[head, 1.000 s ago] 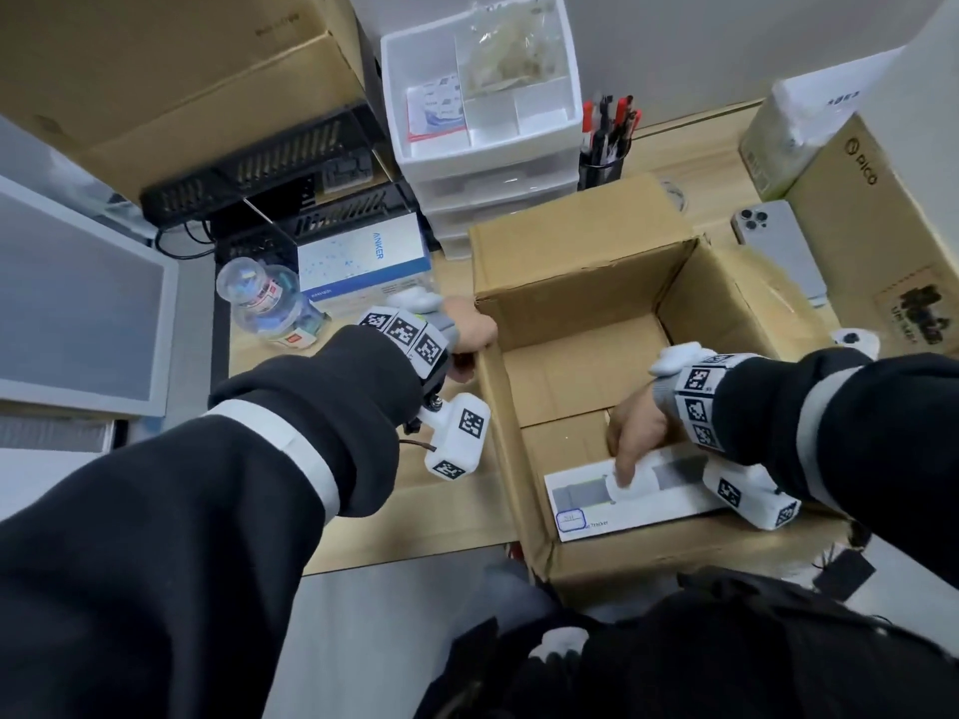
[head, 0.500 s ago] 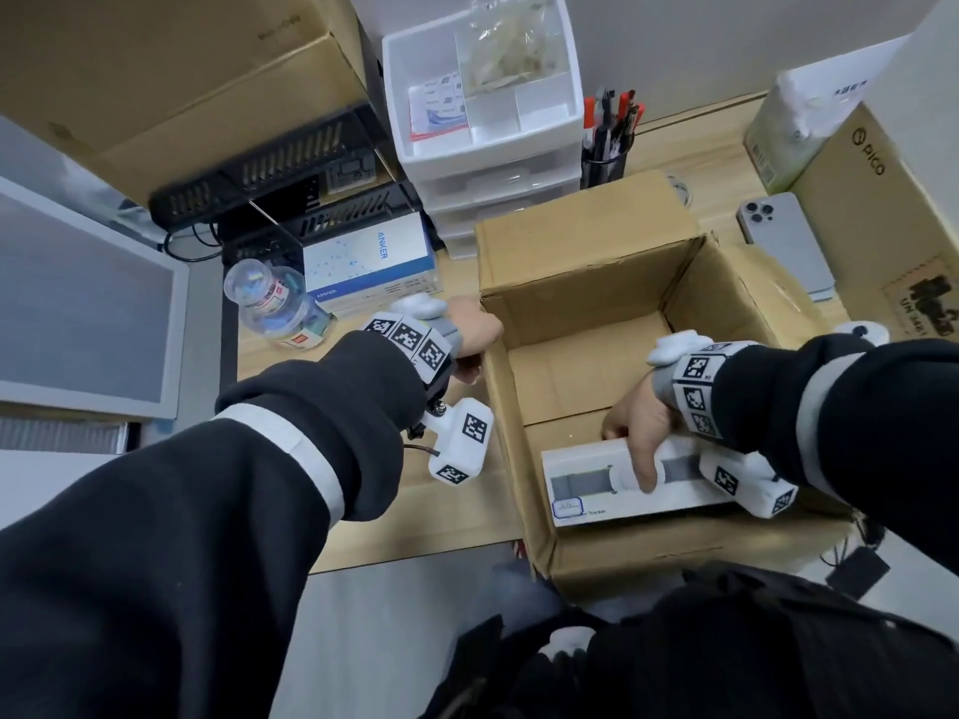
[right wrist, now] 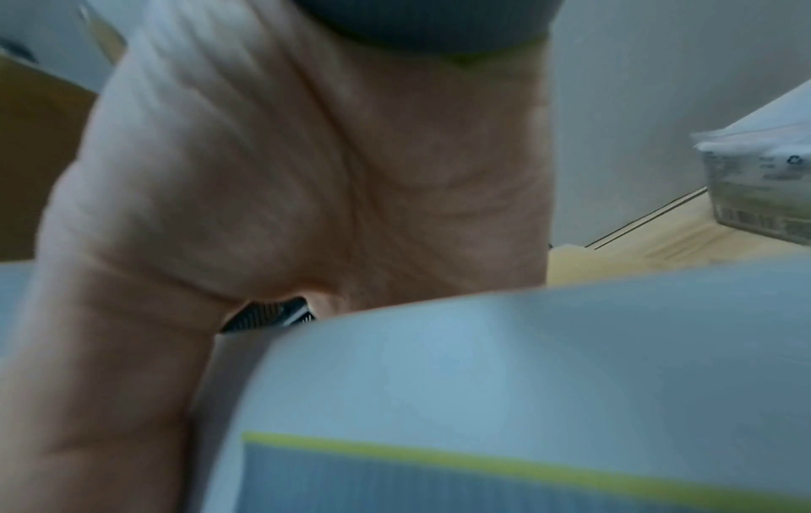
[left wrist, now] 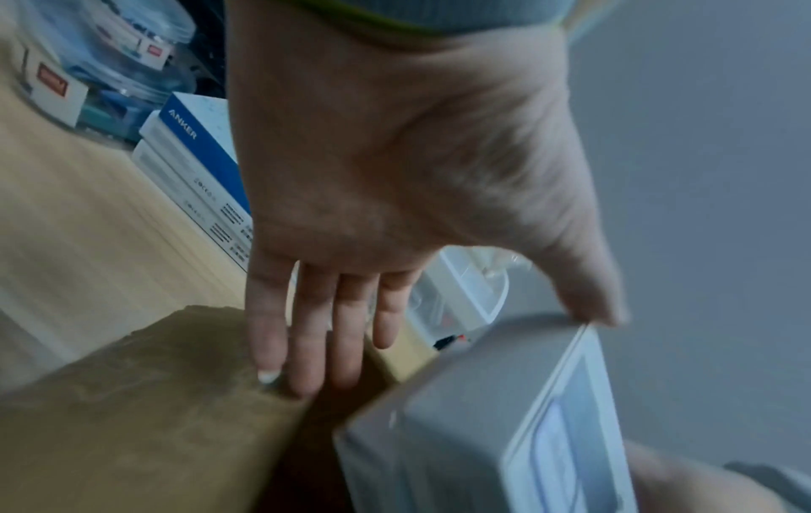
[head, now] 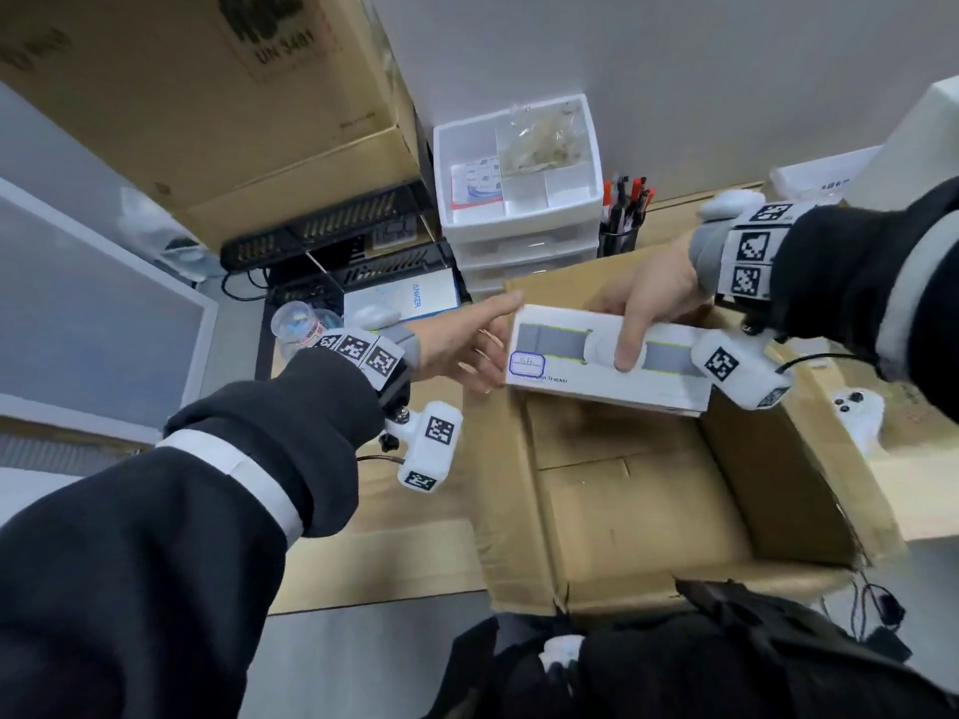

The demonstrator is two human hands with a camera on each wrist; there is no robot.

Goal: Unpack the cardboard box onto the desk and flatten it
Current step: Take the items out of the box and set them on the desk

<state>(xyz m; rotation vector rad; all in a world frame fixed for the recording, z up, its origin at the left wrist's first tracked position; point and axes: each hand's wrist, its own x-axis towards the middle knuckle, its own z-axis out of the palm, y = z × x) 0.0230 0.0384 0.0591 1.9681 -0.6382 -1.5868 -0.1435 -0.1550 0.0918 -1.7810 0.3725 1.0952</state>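
Desk (head: 363, 563) crowded; right hand (head: 648, 298) pinches white box (head: 597, 376) above carton (head: 648, 511) rim; left hand (head: 462, 345) spread, apparently touching end.

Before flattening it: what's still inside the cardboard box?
The box shows only bare floor flaps in the head view. The white carton, gripped by the right hand, is lifted over its far end and hides the floor there; the left hand reaches for it.

2 hands (head: 456, 350), 1 white box (head: 607, 365).

place: office | cues: wooden desk (head: 394, 552); pen cup (head: 620, 236); white drawer organizer (head: 519, 210); stacked cartons (head: 207, 106)
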